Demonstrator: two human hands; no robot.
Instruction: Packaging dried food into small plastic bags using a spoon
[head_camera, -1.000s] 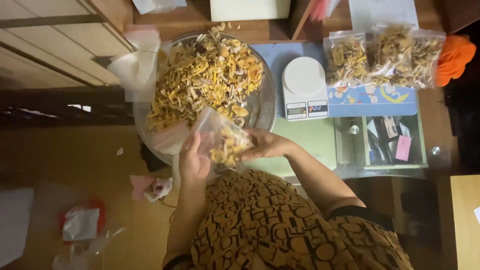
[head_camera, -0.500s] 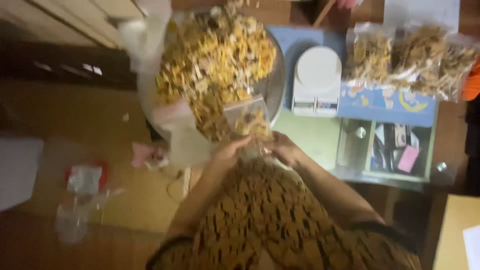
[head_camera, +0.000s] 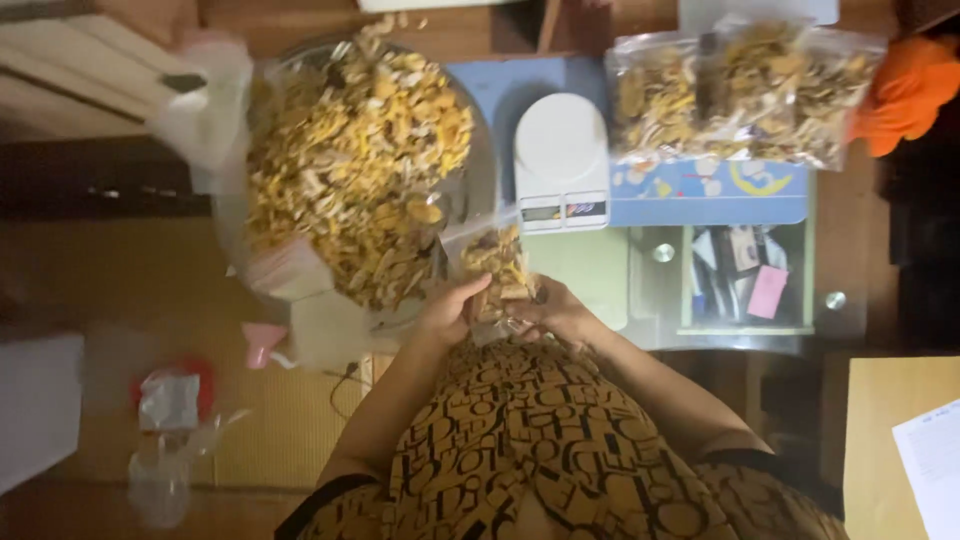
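Both hands on a small clear bag of yellow snack pieces, held at my lap edge.

My left hand (head_camera: 450, 312) and right hand (head_camera: 552, 315) each clench one side of the small clear bag (head_camera: 492, 268), fingers curled around its lower part; the bag stands upright between them, partly filled, its mouth pointing away from me. Step in hand, as I judge it: portioning, with the bag filled and being gathered for weighing or closing. Just beyond and left of my grip sits the big round tray (head_camera: 478, 215) heaped with loose snack pieces (head_camera: 350, 160). Just beyond and right, the white kitchen scale (head_camera: 560, 160), platform bare. Farther right, filled bags (head_camera: 740, 95) lie in a row. Next move likely calls for keeping the mouth up and a steady lift toward the scale.
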